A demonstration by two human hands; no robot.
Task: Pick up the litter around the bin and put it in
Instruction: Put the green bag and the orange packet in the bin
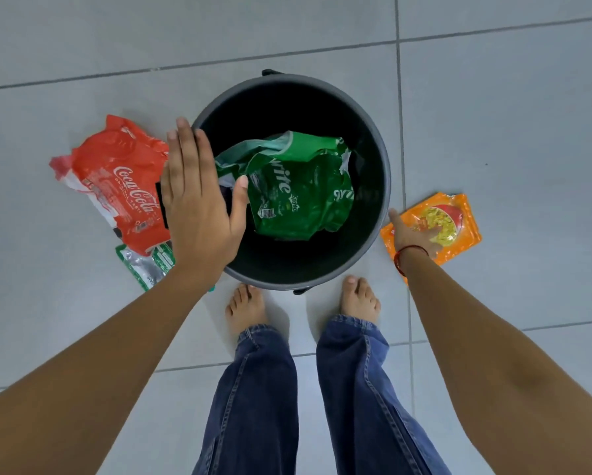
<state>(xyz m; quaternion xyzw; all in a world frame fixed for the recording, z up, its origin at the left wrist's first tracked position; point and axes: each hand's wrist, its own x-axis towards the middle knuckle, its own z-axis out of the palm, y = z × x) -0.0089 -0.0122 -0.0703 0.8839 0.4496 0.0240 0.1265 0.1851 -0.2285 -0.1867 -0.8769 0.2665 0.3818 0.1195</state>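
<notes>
While green Sprite wrapper (pixel 298 190) already lay inside bin (pixel 385 166), three pieces stayed on floor: red Coca-Cola wrapper (pixel 116 176) and green-silver sachet (pixel 143 265) left, orange packet (pixel 448 221) right. Left hand (pixel 198 207) spread flat, empty, above near-left rim. Right hand (pixel 411 234) reached onto orange packet, grasp unclear.

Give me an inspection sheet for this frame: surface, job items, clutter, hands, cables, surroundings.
Surface: grey tiled floor, dark grout lines.
Job's things: black bin holds green Sprite wrapper; red Coca-Cola wrapper and green-silver sachet on floor at its left; orange snack packet at its right.
Clutter: nothing seen beyond the litter.
Hands: left hand open, flat, over the bin's left rim; right hand on the orange packet, grip unclear.
Cables: nothing seen.
Surroundings: bare feet, jeans.
</notes>
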